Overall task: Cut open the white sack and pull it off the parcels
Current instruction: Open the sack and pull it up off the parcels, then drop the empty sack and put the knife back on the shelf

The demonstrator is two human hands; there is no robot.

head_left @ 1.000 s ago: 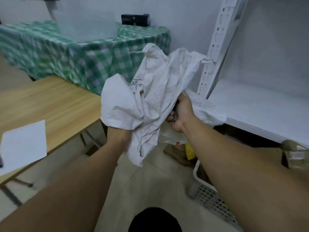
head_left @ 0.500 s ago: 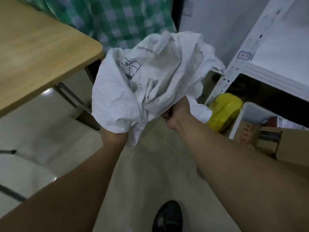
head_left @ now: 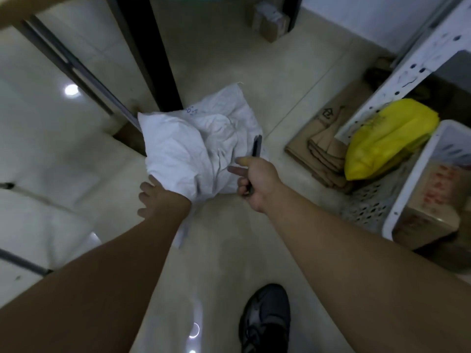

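Pale tiled floor (head_left: 229, 263) fills most of the view, glossy, w/ light spots reflected near the bottom edge and at left. White perforated metal shelving upright (head_left: 397, 80) runs diagonally at upper right. Dark table leg (head_left: 153, 62) stands at top centre, w/ grey metal bars (head_left: 76, 70) slanting beside it on the left.

White sack (head_left: 193, 151) sits crumpled in the centre, just in front of the table leg; blue marks on its upper part, a loose strip trailing down past the left wrist. Whether it rests on the floor or hangs just above it can't be told from this angle. No parcels under or in it.

White plastic basket (head_left: 407, 189) w/ perforated wall at right holds a brown cardboard box (head_left: 433, 207) w/ red print. Yellow plastic bag (head_left: 387, 138) lies just beside the basket, touching its far rim. Flattened cardboard (head_left: 323, 138) is stacked on the floor between sack and shelving. 1 small box (head_left: 270, 20) stands far off at top.

Left hand (head_left: 160, 200) is at the sack's lower-left edge, fingers spread and loose, touching the fabric but not closed on it. Right hand (head_left: 252, 182) is just right of the sack, clear of it: lower fingers wrapped round a dark knife-like cutter (head_left: 256, 149) that points up and away, index finger and thumb sticking out toward the sack.

1 dark sneaker (head_left: 265, 319) at bottom centre.
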